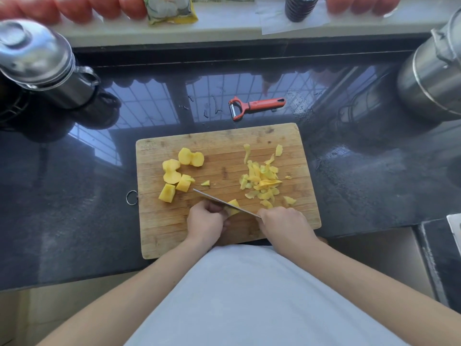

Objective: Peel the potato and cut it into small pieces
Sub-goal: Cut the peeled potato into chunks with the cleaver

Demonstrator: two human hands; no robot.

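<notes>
- steel lidded jug (42,63), upper left of the frame
- steel canister (434,81), upper right
- yellow packet (172,8) and dark ribbed bottle (300,7) on the pale ledge, top

Pale wood in the cutting board (287,146), matt, grain running lengthwise, scored and stained; small metal ring (131,197) at its left edge; thin bright metal for the knife (219,201) blade; moist, smooth yellow flesh on the potato pieces (179,171); thin, curled, duller peels (262,181); red-orange plastic on the peeler (257,107), with a metal blade; dark polished stone for the countertop (74,208), glossy, mirror-like; brushed steel on the containers (37,58); soft matt white cloth on the shirt (249,295).
</notes>
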